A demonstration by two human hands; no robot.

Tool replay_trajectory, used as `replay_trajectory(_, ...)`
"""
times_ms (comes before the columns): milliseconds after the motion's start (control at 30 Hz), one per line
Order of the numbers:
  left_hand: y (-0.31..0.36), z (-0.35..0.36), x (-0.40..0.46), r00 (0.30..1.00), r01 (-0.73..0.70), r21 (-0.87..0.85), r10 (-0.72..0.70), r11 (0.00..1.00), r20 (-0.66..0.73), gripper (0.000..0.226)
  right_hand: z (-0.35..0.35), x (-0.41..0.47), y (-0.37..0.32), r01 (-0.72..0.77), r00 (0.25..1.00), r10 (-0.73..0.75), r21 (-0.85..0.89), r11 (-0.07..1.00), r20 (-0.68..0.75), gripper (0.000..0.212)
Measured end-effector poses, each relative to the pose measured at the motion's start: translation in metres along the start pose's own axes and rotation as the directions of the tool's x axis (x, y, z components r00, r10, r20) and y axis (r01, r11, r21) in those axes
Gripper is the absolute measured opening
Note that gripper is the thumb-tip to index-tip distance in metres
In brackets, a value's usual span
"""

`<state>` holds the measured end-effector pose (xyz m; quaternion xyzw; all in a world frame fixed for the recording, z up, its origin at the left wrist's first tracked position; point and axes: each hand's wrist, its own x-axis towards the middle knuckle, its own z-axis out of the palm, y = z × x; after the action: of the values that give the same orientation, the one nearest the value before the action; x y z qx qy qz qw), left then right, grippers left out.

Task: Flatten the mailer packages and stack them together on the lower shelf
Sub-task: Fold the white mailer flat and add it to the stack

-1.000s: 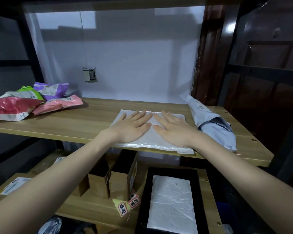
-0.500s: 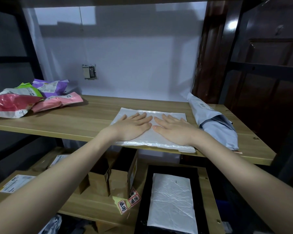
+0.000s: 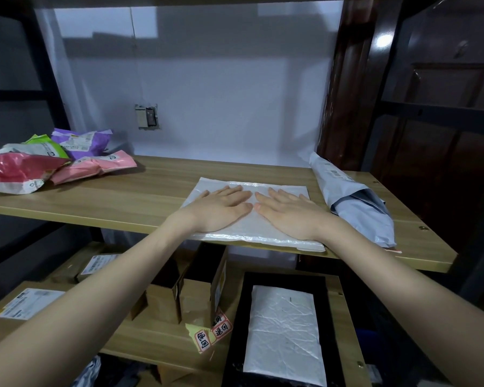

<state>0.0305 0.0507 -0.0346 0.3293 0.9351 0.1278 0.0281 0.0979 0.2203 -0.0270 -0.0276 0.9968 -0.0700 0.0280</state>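
A white mailer point(image 3: 263, 236) lies flat at the front edge of the upper wooden shelf point(image 3: 140, 202). My left hand point(image 3: 221, 209) and my right hand point(image 3: 288, 215) rest palm-down on it side by side, fingers spread, holding nothing. A grey-blue mailer point(image 3: 355, 199) lies rumpled just right of them. At the far left sits a pile of coloured mailers: red point(image 3: 14, 174), pink point(image 3: 95, 166), purple point(image 3: 81, 141) and green point(image 3: 44, 148). On the lower shelf point(image 3: 151, 339) a flat white mailer point(image 3: 284, 333) lies on a black one point(image 3: 236, 331).
Brown cardboard boxes point(image 3: 196, 289) with red-and-yellow stickers point(image 3: 213, 331) stand on the lower shelf under my arms. Flat labelled parcels point(image 3: 28, 303) lie at its left. A dark wooden door point(image 3: 436, 135) is to the right. A wall socket point(image 3: 147, 116) sits behind the upper shelf.
Both hands have slid a little toward me over the white mailer while staying flat on it. The view has shifted slightly.
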Motion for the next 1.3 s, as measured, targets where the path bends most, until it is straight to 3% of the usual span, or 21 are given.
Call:
replay_trajectory(67, 0.001, 0.0, 0.0, 0.999, -0.006, -0.045, 0.004, 0.999, -0.05, 0.054, 0.0, 0.0, 0.0, 0.002, 1.0, -0.002, 0.006, 1.0, -0.012, 0.053)
replay_trajectory(167, 0.0, 0.001, -0.003, 0.968, -0.003, -0.259, -0.062, 0.966, -0.244, 0.05, 0.0, -0.004, -0.001, 0.011, 0.999, -0.011, 0.008, 1.0, -0.036, 0.05)
replay_trajectory(233, 0.0, 0.001, -0.007, 0.892, 0.004, -0.286, -0.133, 0.958, -0.432, 0.044, 0.0, -0.007, -0.002, 0.008, 0.998, -0.007, 0.017, 1.0, -0.057, 0.049)
replay_trajectory(300, -0.001, 0.001, -0.012, 0.811, 0.108, -0.181, -0.192, 0.978, -0.553, 0.042, -0.001, -0.012, -0.004, -0.006, 0.997, 0.008, 0.024, 1.0, -0.083, 0.05)
replay_trajectory(400, -0.011, 0.001, -0.018, 0.83, 0.299, -0.072, -0.296, 0.952, -0.473, 0.051, -0.001, -0.024, -0.009, -0.021, 0.986, 0.028, 0.041, 0.999, -0.165, 0.05)
replay_trajectory(500, -0.027, 0.005, -0.021, 0.901, 0.323, 0.005, -0.306, 0.946, -0.307, 0.069, 0.002, -0.04, -0.014, -0.038, 0.966, 0.055, 0.073, 0.997, -0.253, 0.05)
replay_trajectory(567, -0.028, 0.005, -0.025, 0.884, 0.283, -0.066, -0.287, 0.957, -0.368, 0.056, 0.009, -0.047, -0.019, -0.037, 0.942, 0.059, 0.07, 0.997, -0.331, 0.048)
replay_trajectory(667, -0.022, 0.006, -0.033, 0.806, 0.085, -0.236, -0.206, 0.968, -0.555, 0.035, 0.022, -0.056, -0.024, 0.002, 0.898, 0.017, 0.044, 0.999, -0.439, 0.045)
replay_trajectory(733, -0.021, 0.003, -0.038, 0.729, -0.074, -0.414, -0.234, 0.907, -0.643, 0.024, 0.027, -0.064, -0.024, 0.064, 0.874, -0.009, 0.095, 0.993, -0.486, 0.044)
replay_trajectory(800, -0.021, -0.004, -0.043, 0.703, -0.214, -0.578, -0.287, 0.787, -0.651, 0.021, 0.026, -0.075, -0.021, 0.135, 0.848, -0.014, 0.189, 0.973, -0.53, 0.047)
replay_trajectory(900, -0.021, -0.019, -0.055, 0.75, -0.341, -0.707, -0.274, 0.62, -0.602, 0.026, 0.017, -0.088, -0.015, 0.217, 0.789, 0.016, 0.302, 0.928, -0.614, 0.054)
replay_trajectory(967, -0.022, -0.03, -0.064, 0.792, -0.379, -0.732, -0.212, 0.566, -0.573, 0.03, 0.009, -0.093, -0.01, 0.243, 0.735, 0.029, 0.303, 0.921, -0.677, 0.059)
replay_trajectory(1033, -0.019, -0.039, -0.074, 0.834, -0.408, -0.749, -0.12, 0.522, -0.539, 0.03, 0.004, -0.096, -0.007, 0.262, 0.726, 0.029, 0.316, 0.912, -0.687, 0.064)
replay_trajectory(1133, -0.008, -0.041, -0.086, 0.872, -0.405, -0.715, 0.007, 0.569, -0.489, 0.029, 0.005, -0.101, -0.009, 0.295, 0.809, 0.047, 0.474, 0.829, -0.586, 0.067)
replay_trajectory(1300, 0.017, -0.021, -0.098, 0.919, -0.383, -0.689, 0.179, 0.615, -0.352, 0.024, 0.03, -0.113, -0.013, 0.273, 0.938, -0.035, 0.673, 0.688, -0.345, 0.038)
